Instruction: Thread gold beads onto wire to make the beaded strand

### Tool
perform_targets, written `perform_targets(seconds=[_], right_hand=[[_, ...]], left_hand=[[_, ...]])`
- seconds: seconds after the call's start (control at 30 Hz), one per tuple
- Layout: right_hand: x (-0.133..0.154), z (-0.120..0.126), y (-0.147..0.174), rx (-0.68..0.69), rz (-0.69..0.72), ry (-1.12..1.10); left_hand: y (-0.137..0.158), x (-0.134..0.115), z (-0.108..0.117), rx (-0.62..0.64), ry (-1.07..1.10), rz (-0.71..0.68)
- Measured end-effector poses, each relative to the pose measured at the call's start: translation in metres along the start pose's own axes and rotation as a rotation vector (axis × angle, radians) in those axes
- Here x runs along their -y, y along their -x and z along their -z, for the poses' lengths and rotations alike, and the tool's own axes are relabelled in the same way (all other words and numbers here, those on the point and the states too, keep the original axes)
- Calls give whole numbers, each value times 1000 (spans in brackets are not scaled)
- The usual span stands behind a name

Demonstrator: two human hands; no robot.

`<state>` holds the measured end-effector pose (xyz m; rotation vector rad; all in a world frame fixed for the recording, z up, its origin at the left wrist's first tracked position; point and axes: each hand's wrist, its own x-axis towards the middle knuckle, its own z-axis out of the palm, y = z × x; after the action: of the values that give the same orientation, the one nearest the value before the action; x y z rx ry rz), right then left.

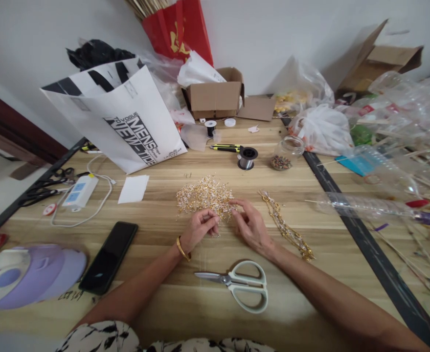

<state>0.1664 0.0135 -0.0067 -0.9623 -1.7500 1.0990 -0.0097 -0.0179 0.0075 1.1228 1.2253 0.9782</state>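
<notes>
A loose pile of small gold and clear beads [204, 194] lies on the wooden table. At its near edge my left hand [202, 227], with a gold bangle on the wrist, is closed in a pinch. Tiny shiny bits show below those fingertips, but what they grip is too small to make out. My right hand [250, 226] reaches the pile's right edge with its index finger stretched out and the other fingers bent. To the right of it lies a bundle of beaded strands [288, 227]. Scissors [233, 283] with pale handles rest nearer to me.
Behind the pile are a wire spool [247, 158], a yellow-black utility knife [225, 147] and a glass jar [286, 154] of beads. A phone [109, 256], power strip [80, 191] and white paper [133, 189] lie left. Clear plastic bottles [391, 146] crowd the right.
</notes>
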Motion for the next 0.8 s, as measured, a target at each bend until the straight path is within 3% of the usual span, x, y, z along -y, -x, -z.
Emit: perform_targets(seconds=[0.1, 0.2, 0.57, 0.8], right_hand=[[4, -2, 5, -27, 216, 149], [7, -3, 9, 34, 304, 168], [3, -10, 10, 184, 232, 195], [1, -5, 5, 202, 227, 229]], left_hand=[[0, 1, 0, -28, 7, -21], [0, 2, 0, -47, -8, -25], [3, 4, -4, -20, -64, -81], [3, 4, -4, 9, -72, -80]])
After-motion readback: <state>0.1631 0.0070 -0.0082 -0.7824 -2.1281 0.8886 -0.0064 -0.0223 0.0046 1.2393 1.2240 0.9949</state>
